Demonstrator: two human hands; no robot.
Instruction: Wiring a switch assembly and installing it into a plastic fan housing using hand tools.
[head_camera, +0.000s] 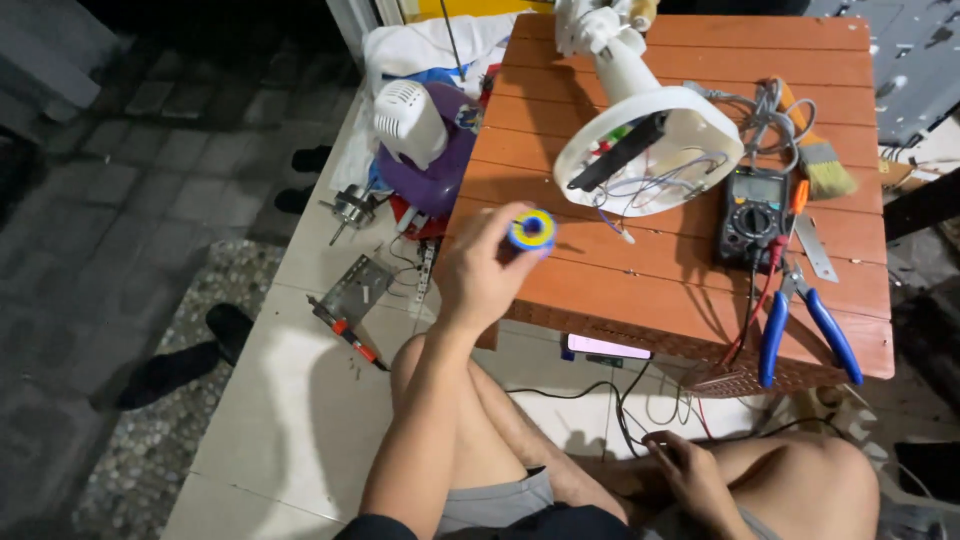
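My left hand (478, 272) is raised over the near left corner of an orange wooden table (620, 290) and grips a small blue and yellow spool (532, 230) between thumb and fingertips. My right hand (692, 472) hangs low between my knees, its fingers curled by black cables (615, 400) on the tiled floor. Whether it holds a cable is unclear. Just beyond the spool, a white fan housing (650, 150) lies tipped on the table with loose wires showing inside.
A black multimeter (752, 210) with red and black leads, blue-handled pliers (805, 330) and a paintbrush (822, 160) lie on the table's right side. Left of the table sit purple and white appliance parts (420, 140), a metal plate (355, 290) and a screwdriver (348, 338).
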